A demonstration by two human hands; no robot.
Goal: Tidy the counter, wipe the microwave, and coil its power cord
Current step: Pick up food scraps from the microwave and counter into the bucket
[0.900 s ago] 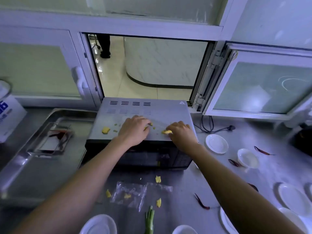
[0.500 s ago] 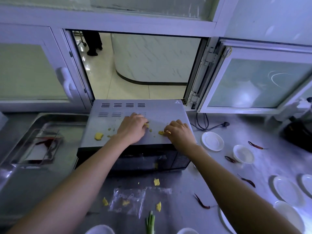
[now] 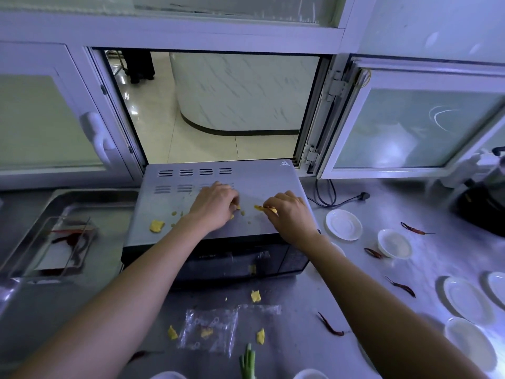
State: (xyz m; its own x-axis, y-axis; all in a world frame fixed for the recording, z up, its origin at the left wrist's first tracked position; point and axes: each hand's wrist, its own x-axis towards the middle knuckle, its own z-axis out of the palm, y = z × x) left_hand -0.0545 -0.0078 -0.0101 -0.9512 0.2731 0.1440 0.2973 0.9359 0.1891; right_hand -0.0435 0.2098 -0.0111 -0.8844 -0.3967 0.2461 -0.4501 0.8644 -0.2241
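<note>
A grey microwave stands in the middle of the steel counter, its top dotted with yellow food scraps. Both hands rest on that top. My left hand has its fingers curled over small yellow bits near the centre. My right hand pinches a yellow scrap with a red sliver between fingertips. The black power cord lies loose on the counter to the right of the microwave, with its plug unplugged.
More yellow scraps, a clear plastic bag, a green onion and dried red chillies lie on the counter in front. White saucers sit at right. A steel tray with a glass dish is at left.
Both hands stay on the microwave top. The fingers of the left have curled tighter over the scraps, and the right hand has lifted its scrap slightly. The view has shifted a little.
</note>
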